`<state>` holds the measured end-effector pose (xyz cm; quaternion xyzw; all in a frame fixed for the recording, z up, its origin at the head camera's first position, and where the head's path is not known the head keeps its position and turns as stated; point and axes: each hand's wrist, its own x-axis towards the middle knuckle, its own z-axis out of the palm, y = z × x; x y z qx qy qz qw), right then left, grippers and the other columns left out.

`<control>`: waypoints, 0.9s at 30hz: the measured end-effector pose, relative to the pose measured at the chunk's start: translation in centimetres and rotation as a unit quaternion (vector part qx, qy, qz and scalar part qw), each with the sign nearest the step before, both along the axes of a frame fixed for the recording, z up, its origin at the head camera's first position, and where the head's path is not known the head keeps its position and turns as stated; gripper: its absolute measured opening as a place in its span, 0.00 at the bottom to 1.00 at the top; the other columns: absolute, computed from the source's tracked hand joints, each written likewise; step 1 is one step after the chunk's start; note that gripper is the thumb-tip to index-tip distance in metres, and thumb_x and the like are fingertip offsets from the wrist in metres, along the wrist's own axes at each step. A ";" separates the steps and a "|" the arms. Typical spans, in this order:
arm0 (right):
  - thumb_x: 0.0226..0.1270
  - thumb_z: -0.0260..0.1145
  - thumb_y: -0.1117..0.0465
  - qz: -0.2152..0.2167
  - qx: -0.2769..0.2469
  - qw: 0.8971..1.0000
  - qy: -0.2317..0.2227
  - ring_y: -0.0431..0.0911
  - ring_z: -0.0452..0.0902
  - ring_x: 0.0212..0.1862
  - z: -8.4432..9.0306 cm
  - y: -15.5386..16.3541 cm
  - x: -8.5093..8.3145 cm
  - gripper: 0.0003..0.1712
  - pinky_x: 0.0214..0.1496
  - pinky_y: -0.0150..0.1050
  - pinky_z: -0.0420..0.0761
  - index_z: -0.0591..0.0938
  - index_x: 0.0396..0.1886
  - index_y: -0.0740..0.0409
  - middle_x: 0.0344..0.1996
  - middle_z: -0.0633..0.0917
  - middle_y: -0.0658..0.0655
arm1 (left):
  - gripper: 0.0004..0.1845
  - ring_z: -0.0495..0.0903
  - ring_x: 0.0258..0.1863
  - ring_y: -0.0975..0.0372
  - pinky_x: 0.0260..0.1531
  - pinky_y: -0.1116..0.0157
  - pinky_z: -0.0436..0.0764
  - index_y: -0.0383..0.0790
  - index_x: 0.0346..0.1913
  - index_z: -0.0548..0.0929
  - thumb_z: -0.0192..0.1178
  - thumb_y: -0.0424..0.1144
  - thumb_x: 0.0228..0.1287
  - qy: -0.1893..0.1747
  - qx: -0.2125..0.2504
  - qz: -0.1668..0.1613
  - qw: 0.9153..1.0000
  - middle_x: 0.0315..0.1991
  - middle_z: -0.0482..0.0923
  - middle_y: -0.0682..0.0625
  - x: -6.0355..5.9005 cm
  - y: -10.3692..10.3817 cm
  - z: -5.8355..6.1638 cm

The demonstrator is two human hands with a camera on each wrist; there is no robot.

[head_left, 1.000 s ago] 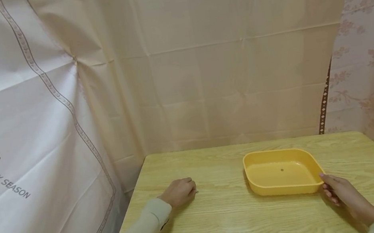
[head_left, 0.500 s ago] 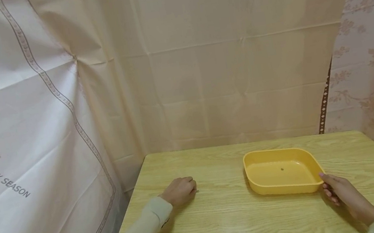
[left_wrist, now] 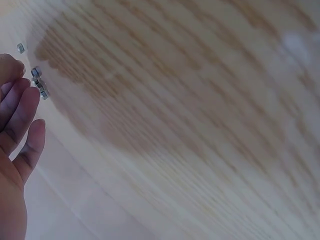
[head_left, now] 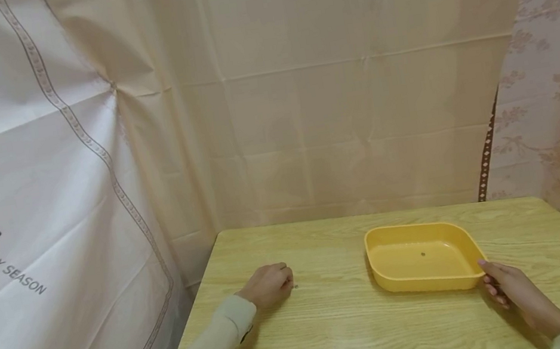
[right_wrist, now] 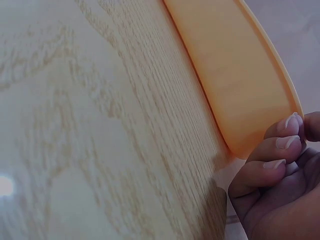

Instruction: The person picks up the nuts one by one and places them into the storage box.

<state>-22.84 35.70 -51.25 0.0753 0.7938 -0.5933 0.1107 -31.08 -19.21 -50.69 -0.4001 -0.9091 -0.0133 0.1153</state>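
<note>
Pickup seems the step, calling next for a precise pinch: left hand [head_left: 268,286] curled at small silvery metal pieces [left_wrist: 35,72], grip impossible to tell, right hand [head_left: 511,288] pinching the yellow rounded-rectangular plastic tray [head_left: 427,284], at the left's three o'clock, by its four-o'clock corner.

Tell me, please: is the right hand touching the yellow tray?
Touching. The head view shows the right hand gripping the yellow tray at its near right corner, without visible gap.

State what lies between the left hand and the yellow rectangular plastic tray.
Head view: one tiny metallic piece beside the left hand; otherwise bare woodgrain tabletop.
</note>
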 end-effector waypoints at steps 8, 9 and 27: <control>0.81 0.46 0.33 -0.004 0.001 1.000 -0.003 0.39 0.66 0.22 -0.2 -0.1 0.1 0.31 0.24 0.34 0.71 0.71 0.33 0.55 0.23 0.72 0.47 | 0.04 0.79 0.30 0.68 0.32 0.73 0.79 0.47 0.38 0.85 0.63 0.38 0.73 0.017 0.012 -0.010 1.000 0.34 0.80 0.57 -0.1 0.0 0.2; 0.81 0.46 0.33 -0.004 0.002 1.000 -0.003 0.39 0.66 0.22 -0.2 -0.1 0.1 0.31 0.24 0.34 0.71 0.71 0.33 0.55 0.23 0.72 0.47 | 0.04 0.79 0.30 0.69 0.31 0.73 0.79 0.47 0.37 0.85 0.63 0.37 0.73 0.019 0.015 -0.012 1.000 0.33 0.80 0.57 -0.1 0.0 0.2; 0.80 0.46 0.32 -0.007 0.001 1.000 -0.004 0.39 0.66 0.22 -0.3 -0.1 0.0 0.31 0.24 0.34 0.71 0.71 0.33 0.54 0.23 0.72 0.47 | 0.03 0.79 0.30 0.68 0.32 0.74 0.78 0.45 0.38 0.86 0.65 0.37 0.72 0.022 0.028 -0.030 0.999 0.34 0.80 0.56 0.0 0.5 0.7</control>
